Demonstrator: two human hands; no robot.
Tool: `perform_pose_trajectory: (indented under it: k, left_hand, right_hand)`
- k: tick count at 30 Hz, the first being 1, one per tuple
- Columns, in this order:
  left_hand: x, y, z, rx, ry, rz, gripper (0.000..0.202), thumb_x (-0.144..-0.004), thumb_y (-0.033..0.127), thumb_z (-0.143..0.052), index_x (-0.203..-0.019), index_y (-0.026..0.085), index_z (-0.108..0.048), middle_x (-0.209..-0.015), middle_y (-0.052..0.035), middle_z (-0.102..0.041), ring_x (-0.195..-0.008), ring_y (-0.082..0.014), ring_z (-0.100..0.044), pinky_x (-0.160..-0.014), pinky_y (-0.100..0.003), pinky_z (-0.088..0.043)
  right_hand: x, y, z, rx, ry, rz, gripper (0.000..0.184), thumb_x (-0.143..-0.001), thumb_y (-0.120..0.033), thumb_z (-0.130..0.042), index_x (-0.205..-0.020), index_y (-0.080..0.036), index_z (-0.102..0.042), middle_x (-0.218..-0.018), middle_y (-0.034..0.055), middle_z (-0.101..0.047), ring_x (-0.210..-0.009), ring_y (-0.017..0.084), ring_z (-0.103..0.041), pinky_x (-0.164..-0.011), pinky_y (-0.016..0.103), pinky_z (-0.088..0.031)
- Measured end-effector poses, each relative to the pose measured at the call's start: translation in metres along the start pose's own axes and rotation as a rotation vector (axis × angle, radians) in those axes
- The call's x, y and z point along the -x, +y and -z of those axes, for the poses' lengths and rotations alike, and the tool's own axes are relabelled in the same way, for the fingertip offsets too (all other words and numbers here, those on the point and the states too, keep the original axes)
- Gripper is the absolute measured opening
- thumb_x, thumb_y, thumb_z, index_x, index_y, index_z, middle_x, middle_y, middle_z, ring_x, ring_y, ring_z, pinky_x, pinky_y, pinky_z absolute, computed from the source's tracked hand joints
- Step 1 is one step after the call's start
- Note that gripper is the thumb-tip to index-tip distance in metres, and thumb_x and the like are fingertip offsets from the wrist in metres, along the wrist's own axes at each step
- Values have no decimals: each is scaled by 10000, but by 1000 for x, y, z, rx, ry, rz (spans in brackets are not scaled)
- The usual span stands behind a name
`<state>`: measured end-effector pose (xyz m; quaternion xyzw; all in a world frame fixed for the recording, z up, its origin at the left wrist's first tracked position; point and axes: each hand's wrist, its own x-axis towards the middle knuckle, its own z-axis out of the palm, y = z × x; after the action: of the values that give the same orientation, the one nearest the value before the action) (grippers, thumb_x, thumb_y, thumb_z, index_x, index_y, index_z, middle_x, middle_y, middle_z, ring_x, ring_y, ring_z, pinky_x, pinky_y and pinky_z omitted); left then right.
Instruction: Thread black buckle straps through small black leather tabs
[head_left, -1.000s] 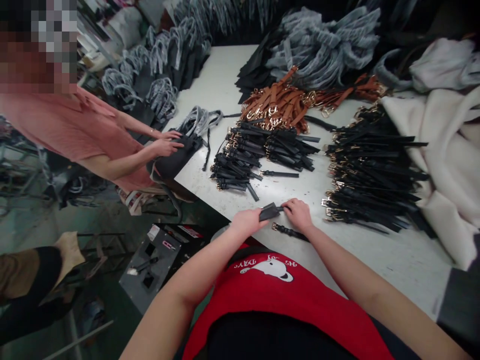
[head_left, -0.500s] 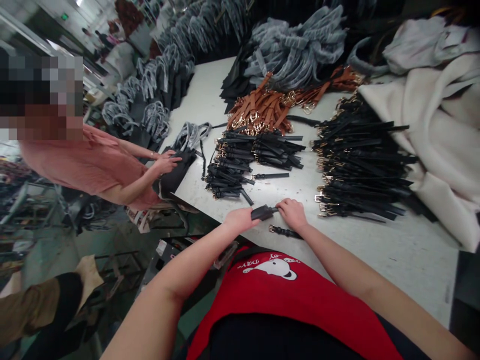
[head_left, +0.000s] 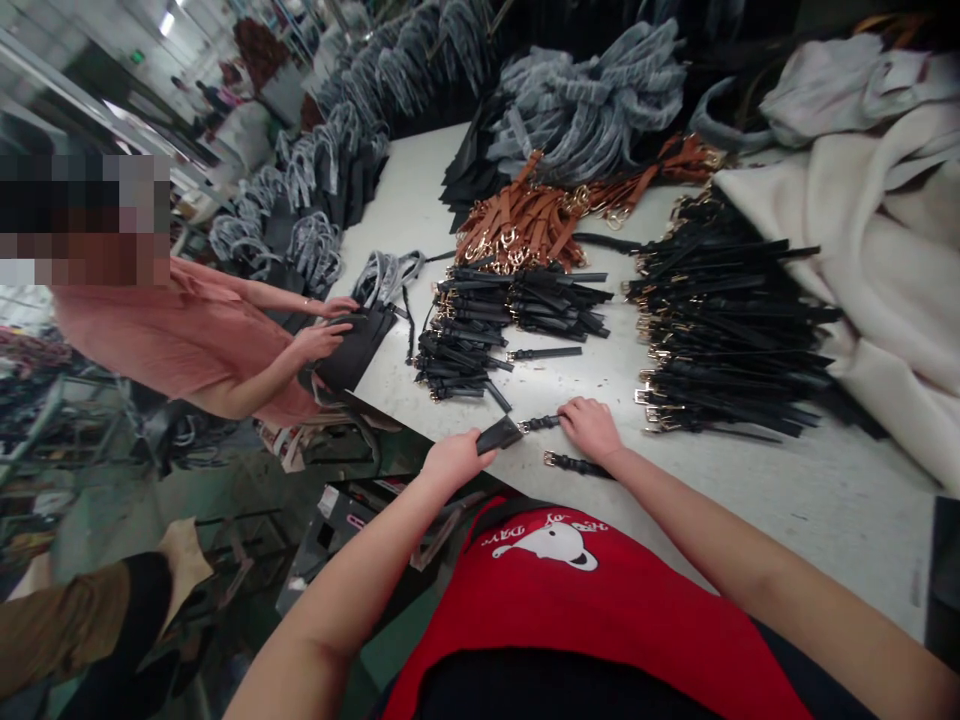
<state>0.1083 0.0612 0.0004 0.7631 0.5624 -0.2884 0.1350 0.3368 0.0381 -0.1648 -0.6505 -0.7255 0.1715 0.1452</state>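
My left hand [head_left: 454, 460] is closed around a flat black leather piece [head_left: 498, 434] at the table's near edge. My right hand [head_left: 592, 428] pinches a short black buckle strap [head_left: 541, 424]. The strap's gold buckle end meets the tip of the leather piece; whether the two are joined I cannot tell. Another black buckle strap [head_left: 574, 463] lies on the table just below my right hand, its far end hidden by my wrist.
Black buckle straps lie heaped ahead [head_left: 469, 330] and to the right [head_left: 731, 340]. Behind are brown straps [head_left: 517, 225] and grey wrapped handles [head_left: 600, 95]. Cream fabric [head_left: 885, 270] covers the table's right side. On the left, a co-worker in pink [head_left: 187, 340] handles black leather pieces [head_left: 360, 350].
My left hand has moved left and slightly down with the leather piece. More of the buckle strap now shows between my hands. The co-worker's hands have shifted a little.
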Motion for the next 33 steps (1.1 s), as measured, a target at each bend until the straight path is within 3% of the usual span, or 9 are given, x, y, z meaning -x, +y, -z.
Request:
perform_pose_trajectory:
  k: [3,6,12,16,21,26,29,33]
  left_hand:
    - [8,1,-3,-2,-14,-30,467,-803,578,-377,-1065,229,-544,-940,-80,-675,-861,-239,-638,-733,-335,-486]
    - [6,13,-2,2,-23,-57,453,-804,561,-397,-1056,217,-550,-939,-83,-674,-864,-236,-638,-743,-327,-484]
    - [-13,40,12,-7,-4,-104,439,-799,531,-424,-1042,195,-568,-929,-97,-679,-867,-259,-641,-738,-349,-495]
    - [-31,58,29,-23,-55,-156,406,-793,473,-463,-1051,181,-579,-978,-109,-670,-919,-249,-631,-766,-335,-492]
    - [-40,62,48,-119,-114,-150,440,-762,498,-485,-1034,170,-596,-1008,-124,-666,-940,-259,-624,-775,-332,-490]
    - [-43,70,46,-120,-103,-165,416,-767,477,-485,-1031,176,-598,-984,-117,-675,-922,-247,-630,-767,-315,-489]
    - [-41,61,38,-73,-78,-131,449,-771,523,-462,-1042,187,-585,-996,-110,-672,-915,-255,-631,-756,-324,-489]
    - [-25,26,26,-25,-49,-21,465,-787,554,-425,-1050,196,-562,-1001,-106,-669,-909,-250,-631,-754,-319,-479]
  right_hand:
    - [-2,-6,-1,-43,-9,100,347,-836,-353,-463,-1148,-235,-561,-1073,82,-558,-934,208,-477,-775,322,-303]
    - [-6,-7,-3,-94,-86,169,343,-811,-294,-493,-1142,-247,-570,-1074,68,-552,-941,190,-486,-805,304,-323]
    - [-8,-1,-3,-173,-125,163,342,-737,-183,-488,-1065,-166,-582,-1013,78,-564,-950,183,-494,-861,283,-344]
    - [-7,0,-3,-175,-122,132,417,-686,-141,-488,-1098,-130,-551,-1027,103,-564,-969,200,-492,-882,293,-344]
    - [-9,-2,-2,-166,-113,111,420,-702,-125,-458,-1116,-130,-529,-1017,106,-567,-961,199,-496,-873,294,-349]
    - [-10,-3,1,-191,-120,92,428,-688,-116,-468,-1110,-132,-535,-1014,102,-571,-960,193,-498,-873,283,-344]
    - [-11,-2,3,-202,-139,87,426,-698,-138,-480,-1121,-135,-536,-1037,102,-567,-975,193,-496,-882,283,-339]
    - [-15,0,6,-197,-185,107,375,-761,-196,-471,-1125,-148,-547,-1040,98,-560,-990,188,-493,-884,279,-333]
